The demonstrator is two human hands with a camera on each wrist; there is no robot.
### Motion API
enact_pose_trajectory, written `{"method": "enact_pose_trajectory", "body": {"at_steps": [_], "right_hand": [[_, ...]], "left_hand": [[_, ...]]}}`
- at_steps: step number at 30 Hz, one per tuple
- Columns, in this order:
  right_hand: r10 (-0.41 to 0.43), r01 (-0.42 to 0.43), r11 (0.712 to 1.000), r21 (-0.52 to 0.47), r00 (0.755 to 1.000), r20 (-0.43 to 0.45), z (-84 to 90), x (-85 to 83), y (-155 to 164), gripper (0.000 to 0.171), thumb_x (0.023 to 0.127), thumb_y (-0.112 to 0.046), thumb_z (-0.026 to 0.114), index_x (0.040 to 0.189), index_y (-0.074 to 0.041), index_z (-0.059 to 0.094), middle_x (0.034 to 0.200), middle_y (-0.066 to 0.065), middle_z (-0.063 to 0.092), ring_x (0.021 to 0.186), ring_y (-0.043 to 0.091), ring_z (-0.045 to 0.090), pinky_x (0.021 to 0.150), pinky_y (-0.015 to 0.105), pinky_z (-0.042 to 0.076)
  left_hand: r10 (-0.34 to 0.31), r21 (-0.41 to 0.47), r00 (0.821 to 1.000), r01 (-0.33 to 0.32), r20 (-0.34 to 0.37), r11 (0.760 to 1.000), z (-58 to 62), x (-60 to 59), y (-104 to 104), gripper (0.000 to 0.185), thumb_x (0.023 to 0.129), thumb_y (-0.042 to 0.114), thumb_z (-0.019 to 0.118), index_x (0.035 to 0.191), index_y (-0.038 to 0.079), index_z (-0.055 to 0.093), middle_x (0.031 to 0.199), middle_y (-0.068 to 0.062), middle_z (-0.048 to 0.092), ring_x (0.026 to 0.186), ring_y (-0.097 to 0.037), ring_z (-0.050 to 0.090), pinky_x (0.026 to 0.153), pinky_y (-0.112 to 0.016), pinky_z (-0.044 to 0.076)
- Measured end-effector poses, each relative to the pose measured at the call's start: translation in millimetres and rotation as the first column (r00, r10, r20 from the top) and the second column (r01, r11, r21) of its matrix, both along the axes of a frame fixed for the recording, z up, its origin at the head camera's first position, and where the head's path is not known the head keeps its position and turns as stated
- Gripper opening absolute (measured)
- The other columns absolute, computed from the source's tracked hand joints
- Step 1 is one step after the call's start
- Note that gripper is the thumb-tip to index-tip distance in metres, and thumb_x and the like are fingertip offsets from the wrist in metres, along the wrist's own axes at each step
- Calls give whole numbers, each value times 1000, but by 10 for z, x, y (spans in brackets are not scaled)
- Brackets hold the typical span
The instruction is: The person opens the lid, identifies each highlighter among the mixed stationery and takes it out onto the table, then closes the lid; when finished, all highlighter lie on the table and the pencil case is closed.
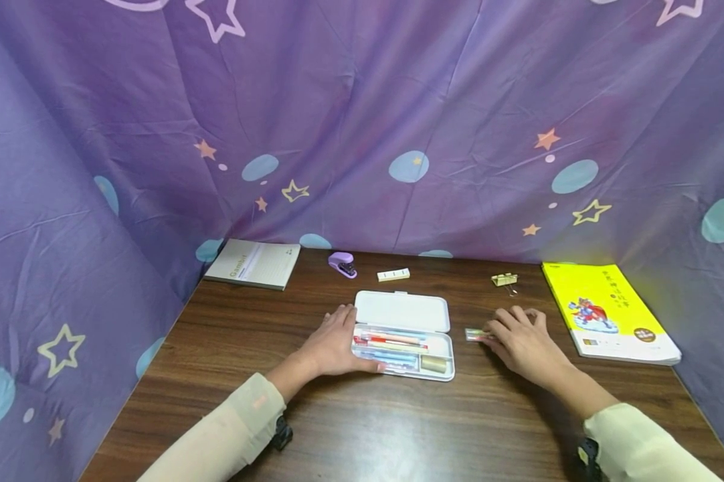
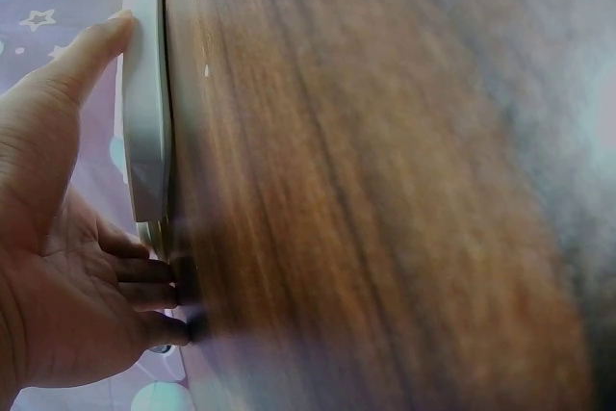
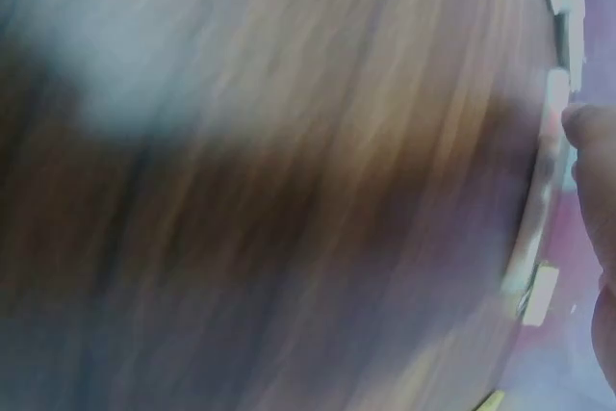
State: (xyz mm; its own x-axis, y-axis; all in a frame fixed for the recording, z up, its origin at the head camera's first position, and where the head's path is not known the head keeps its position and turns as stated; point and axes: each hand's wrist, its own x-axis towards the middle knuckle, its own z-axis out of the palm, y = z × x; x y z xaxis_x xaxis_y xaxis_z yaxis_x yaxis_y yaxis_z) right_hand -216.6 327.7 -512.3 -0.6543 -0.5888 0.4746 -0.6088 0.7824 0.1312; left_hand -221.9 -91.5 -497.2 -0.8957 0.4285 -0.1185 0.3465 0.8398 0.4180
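surface: a dark wood-grain table point(image 1: 398, 422), walled on three sides by purple cloth point(image 1: 398, 100) printed with stars and dots.
pencil case: white, open point(image 1: 403, 335), mid-table, pens inside, lid laid back.
left hand: point(image 1: 336, 341) rests at the case's left edge, thumb along its front, fingers relaxed.
right hand: point(image 1: 521, 340) just right of the case, fingertips pinching a small pale eraser-like piece point(image 1: 475, 334).
around: grey notebook point(image 1: 253, 264), purple stapler point(image 1: 342, 264), label strip point(image 1: 393, 274), binder clips point(image 1: 504, 280), yellow book point(image 1: 605, 310).
unclear: the right wrist view is blurred.
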Motion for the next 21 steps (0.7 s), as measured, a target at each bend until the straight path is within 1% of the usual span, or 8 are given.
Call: {"method": "enact_pose_trajectory", "body": {"at_steps": [2,6,13,16,21], "right_hand": [[8,-8,1000,-2,1000,14,24,-17,-96,27,87,-18,93,106,-13,75,100,3,63,98,31,56,87,69,44],[34,-33,999,-21,998,48,68,-69,-337,23,90,-19,91,108,-14,77,103,2,66,100,29,57,90,70,45],[133,-131,991,-31,990,53,126,-126,-821,18,93,-22,90,104,-15,78,101,0,69,99,26,60,92,71,50],[166,-164,986,-26,984,69,136,-121,-1018,17,95,-27,88,105,-16,79,100,-3,69,100,24,60,94,69,50],[220,-219,976,-19,973,69,122,-106,-1293,14,98,-30,85,104,-18,79,100,-6,70,100,21,60,94,64,50]], "left_hand": [[0,7,1000,0,-2,1000,-4,0,-2,145,78,85,81,173,-6,21,181,-28,25,171,-43,23,142,-56,20],[0,17,1000,0,-2,1000,-15,-2,-5,145,77,85,82,173,-5,21,181,-28,26,171,-43,24,142,-57,21],[-2,20,1000,2,5,1000,-4,-3,-10,143,78,83,83,174,-4,21,181,-27,26,171,-43,23,142,-56,19],[-2,18,1000,2,8,1000,-2,-6,-9,143,78,82,83,173,-5,22,181,-27,26,171,-42,23,142,-56,20],[3,15,1000,-3,17,1000,7,-11,-12,143,78,84,82,174,-4,21,181,-27,26,171,-42,22,142,-55,19]]}}
